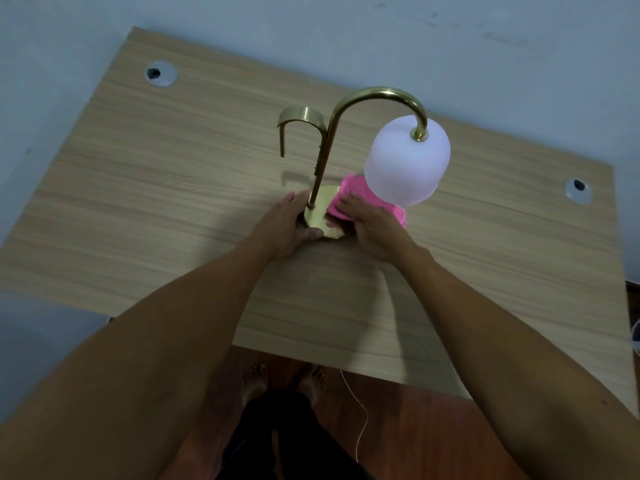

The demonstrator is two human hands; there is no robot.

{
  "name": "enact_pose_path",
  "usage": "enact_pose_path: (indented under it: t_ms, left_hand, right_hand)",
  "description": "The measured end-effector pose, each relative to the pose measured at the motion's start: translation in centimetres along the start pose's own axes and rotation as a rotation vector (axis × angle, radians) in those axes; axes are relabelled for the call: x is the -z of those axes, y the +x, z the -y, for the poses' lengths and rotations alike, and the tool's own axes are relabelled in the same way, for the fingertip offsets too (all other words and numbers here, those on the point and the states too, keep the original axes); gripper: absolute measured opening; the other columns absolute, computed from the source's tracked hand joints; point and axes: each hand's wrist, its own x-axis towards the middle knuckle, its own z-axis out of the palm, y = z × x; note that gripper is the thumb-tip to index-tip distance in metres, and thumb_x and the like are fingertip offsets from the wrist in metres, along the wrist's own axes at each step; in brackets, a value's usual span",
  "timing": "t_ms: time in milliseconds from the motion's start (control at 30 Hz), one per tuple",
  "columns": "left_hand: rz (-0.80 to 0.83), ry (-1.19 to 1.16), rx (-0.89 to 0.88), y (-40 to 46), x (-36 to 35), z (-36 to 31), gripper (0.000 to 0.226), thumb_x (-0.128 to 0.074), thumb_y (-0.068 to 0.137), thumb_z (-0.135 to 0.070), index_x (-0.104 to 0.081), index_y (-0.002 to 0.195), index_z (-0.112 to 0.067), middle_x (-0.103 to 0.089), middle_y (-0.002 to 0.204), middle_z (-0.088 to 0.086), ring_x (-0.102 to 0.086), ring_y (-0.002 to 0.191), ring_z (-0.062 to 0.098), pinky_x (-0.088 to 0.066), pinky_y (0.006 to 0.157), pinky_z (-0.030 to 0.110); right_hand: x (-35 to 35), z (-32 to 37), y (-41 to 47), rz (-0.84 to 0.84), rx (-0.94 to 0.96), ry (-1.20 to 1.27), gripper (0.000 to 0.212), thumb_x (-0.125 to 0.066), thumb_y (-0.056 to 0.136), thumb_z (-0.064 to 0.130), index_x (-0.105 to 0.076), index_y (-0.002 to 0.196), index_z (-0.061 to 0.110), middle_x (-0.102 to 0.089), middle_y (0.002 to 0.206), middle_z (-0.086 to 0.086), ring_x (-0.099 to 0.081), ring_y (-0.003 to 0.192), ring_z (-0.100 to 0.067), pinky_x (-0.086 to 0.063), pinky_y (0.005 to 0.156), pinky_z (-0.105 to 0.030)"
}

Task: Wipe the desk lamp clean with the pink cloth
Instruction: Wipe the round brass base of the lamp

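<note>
A brass desk lamp stands in the middle of the wooden desk [173, 202]. Its curved neck [346, 112] arches over to a frosted white shade [407, 161], and a second short brass hook [298, 119] branches off to the left. My left hand [291, 225] grips the left rim of the round brass base [325, 202]. My right hand [370, 226] presses the pink cloth [353, 190] flat onto the right side of the base. Part of the cloth is hidden under the shade.
Two round cable grommets sit in the desk, one at the back left [160, 73] and one at the right [577, 190]. A pale wall runs behind the desk. Below the near edge lie a wooden floor, my bare feet [284, 379] and a thin white cord [360, 424].
</note>
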Motion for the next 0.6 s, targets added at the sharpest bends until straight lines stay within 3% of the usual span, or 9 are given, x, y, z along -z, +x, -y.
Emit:
enact_pose_path:
  t_ms: [67, 100, 167, 233, 300, 367, 433, 533, 600]
  left_hand:
    - [-0.002, -0.031, -0.019, -0.1, 0.3, -0.4, 0.082, -0.075, 0.083, -0.040, -0.034, 0.152, -0.025, -0.048, 0.146, 0.008, -0.043, 0.137, 0.027, -0.035, 0.113, 0.040]
    - [0.008, -0.043, -0.032, -0.1, 0.6, -0.7, 0.075, -0.074, 0.084, -0.038, -0.039, 0.149, -0.026, -0.052, 0.139, 0.007, -0.049, 0.129, 0.026, -0.040, 0.109, 0.040]
    - [0.047, -0.020, -0.046, 0.1, 1.3, -1.1, 0.056, -0.065, 0.091, -0.039, -0.047, 0.142, -0.025, -0.057, 0.128, 0.007, -0.056, 0.118, 0.025, -0.045, 0.102, 0.040]
    - [0.089, 0.030, -0.026, 0.3, 2.4, -1.4, 0.043, -0.054, 0.098, -0.040, -0.051, 0.136, -0.019, -0.062, 0.121, 0.009, -0.060, 0.112, 0.028, -0.048, 0.097, 0.042]
    - [0.063, 0.034, -0.031, 0.5, 3.2, -1.7, 0.030, -0.050, 0.100, -0.038, -0.056, 0.119, -0.015, -0.065, 0.105, 0.007, -0.063, 0.099, 0.027, -0.051, 0.086, 0.042]
    - [0.005, -0.003, -0.078, 0.7, 3.7, -2.0, 0.018, -0.052, 0.100, -0.034, -0.058, 0.104, -0.018, -0.062, 0.092, 0.001, -0.061, 0.088, 0.022, -0.047, 0.074, 0.036]
    - [-0.006, -0.020, -0.106, 0.9, 3.8, -2.4, 0.019, -0.053, 0.100, -0.032, -0.061, 0.103, -0.015, -0.064, 0.090, 0.001, -0.062, 0.085, 0.022, -0.048, 0.072, 0.035]
    - [-0.021, 0.004, -0.122, 1.3, 3.4, -2.9, 0.018, -0.050, 0.102, -0.027, -0.061, 0.099, -0.013, -0.062, 0.084, 0.001, -0.060, 0.078, 0.020, -0.044, 0.066, 0.030]
    - [-0.037, -0.005, -0.106, 1.4, 3.1, -3.0, 0.019, -0.048, 0.102, -0.024, -0.061, 0.099, -0.010, -0.062, 0.082, 0.003, -0.059, 0.071, 0.014, -0.041, 0.061, 0.024]
  right_hand:
    - [-0.1, 1.6, 1.0, 0.012, -0.018, 0.092, 0.043, -0.036, 0.106, -0.001, -0.039, 0.149, -0.008, -0.039, 0.157, -0.022, -0.050, 0.121, 0.023, -0.036, 0.108, -0.004]
    - [-0.3, 1.8, 1.2, 0.005, 0.000, 0.079, 0.043, -0.035, 0.107, 0.001, -0.036, 0.149, -0.011, -0.038, 0.156, -0.026, -0.052, 0.110, 0.028, -0.040, 0.099, -0.001]
    - [-0.4, 2.2, 0.4, 0.053, 0.059, 0.072, 0.041, -0.038, 0.108, 0.009, -0.047, 0.148, 0.003, -0.044, 0.155, -0.019, -0.051, 0.127, 0.008, -0.041, 0.115, -0.025]
    - [-0.6, 1.0, -0.6, 0.074, 0.065, -0.015, 0.046, -0.039, 0.107, 0.007, -0.047, 0.151, 0.018, -0.038, 0.162, -0.007, -0.030, 0.152, -0.019, -0.016, 0.129, -0.045]
    - [-0.5, 0.4, -1.0, 0.056, -0.001, 0.040, 0.045, -0.040, 0.106, 0.004, -0.049, 0.149, 0.016, -0.038, 0.163, -0.008, -0.025, 0.154, -0.026, -0.012, 0.129, -0.047]
    - [-0.9, 1.2, -0.4, 0.006, -0.046, 0.109, 0.039, -0.044, 0.106, 0.008, -0.057, 0.142, 0.013, -0.049, 0.153, -0.017, -0.040, 0.145, -0.036, -0.025, 0.126, -0.051]
    - [-1.6, 2.6, 0.3, -0.002, -0.041, 0.148, 0.035, -0.044, 0.105, 0.009, -0.059, 0.137, 0.013, -0.055, 0.144, -0.019, -0.047, 0.136, -0.038, -0.034, 0.119, -0.058]
    - [-3.4, 2.9, -0.4, 0.007, 0.031, 0.047, 0.050, -0.040, 0.104, 0.002, -0.049, 0.150, 0.022, -0.036, 0.163, -0.009, -0.024, 0.153, -0.032, -0.008, 0.127, -0.051]
    - [-3.7, 1.6, -1.5, 0.032, 0.085, 0.019, 0.053, -0.039, 0.104, 0.000, -0.046, 0.151, 0.022, -0.031, 0.166, -0.002, -0.016, 0.157, -0.025, -0.001, 0.127, -0.044]
